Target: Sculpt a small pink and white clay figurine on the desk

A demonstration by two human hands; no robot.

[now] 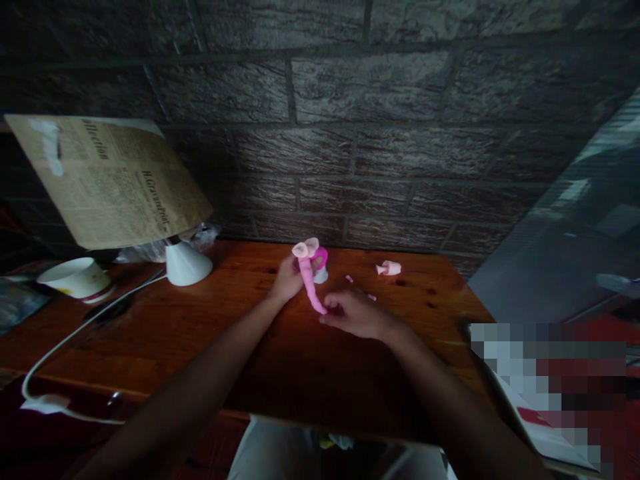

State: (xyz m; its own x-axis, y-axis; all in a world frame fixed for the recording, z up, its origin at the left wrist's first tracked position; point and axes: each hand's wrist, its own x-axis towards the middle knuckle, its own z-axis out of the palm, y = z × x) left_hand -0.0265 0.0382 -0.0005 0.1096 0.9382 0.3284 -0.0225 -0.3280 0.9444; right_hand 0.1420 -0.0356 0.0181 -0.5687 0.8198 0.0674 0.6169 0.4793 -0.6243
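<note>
My left hand (287,279) is closed round the upper part of a pink paper flower (306,251) with pale petals on top. From it a pink strip (311,287) runs down to my right hand (357,315), whose fingertips pinch its lower end. Both hands hover just above the wooden table (225,333). A small roll of bright pink tape on a pale base (321,265) stands right behind the flower. A loose pale pink petal piece (389,268) lies to the right, with small pink scraps (349,279) between it and my hands.
A white lamp base (187,263) with a white cable (65,340) stands at the back left under a tilted newspaper-print shade (110,180). A white cup (75,279) sits at far left. A brick wall (380,147) runs behind. Papers (540,427) lie at right.
</note>
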